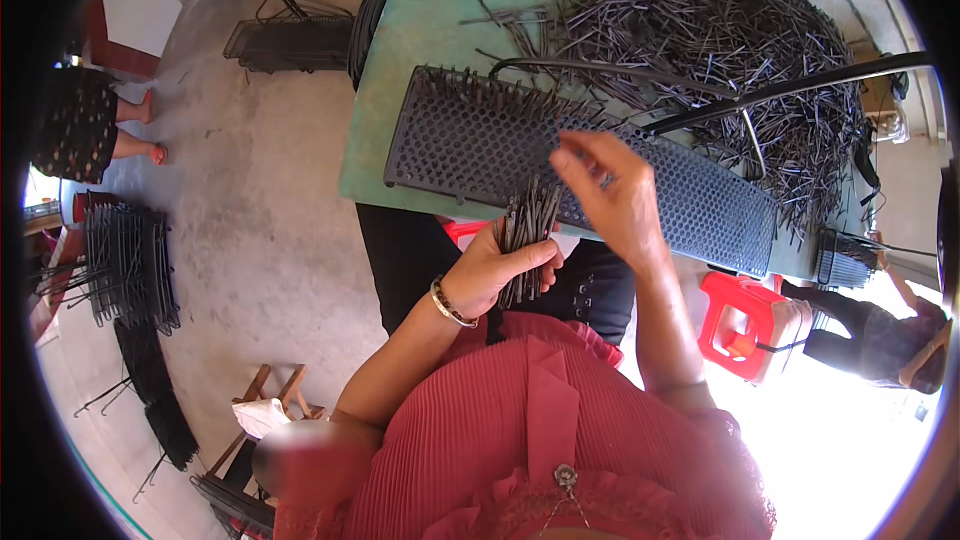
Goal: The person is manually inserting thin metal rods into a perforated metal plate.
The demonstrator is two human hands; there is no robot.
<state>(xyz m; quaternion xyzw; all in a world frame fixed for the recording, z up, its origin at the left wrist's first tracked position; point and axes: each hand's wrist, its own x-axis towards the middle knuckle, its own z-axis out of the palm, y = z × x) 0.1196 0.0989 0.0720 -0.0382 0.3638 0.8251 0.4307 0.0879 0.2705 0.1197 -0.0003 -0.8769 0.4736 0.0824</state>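
Observation:
My left hand [492, 268] is wrapped round a bundle of thin dark sticks [530, 220], which stand roughly upright by the table's near edge. Over the long black perforated rack [690, 202] is my right hand [625, 198], its thumb and forefinger brought together. Whether a stick is between those fingertips I cannot make out. Rows of stick ends fill holes along the rack's far left side, while many holes to the right show bare. A bent black metal rod [800, 80] rises from the rack's far side.
A large heap of loose dark sticks [700, 30] covers the back of the green table [385, 90]. At right are a red stool [735, 325] and a person [880, 340]. Similar racks [125, 260] stand at left, another [295, 43] beyond the table. Another person's legs [135, 130] show far left.

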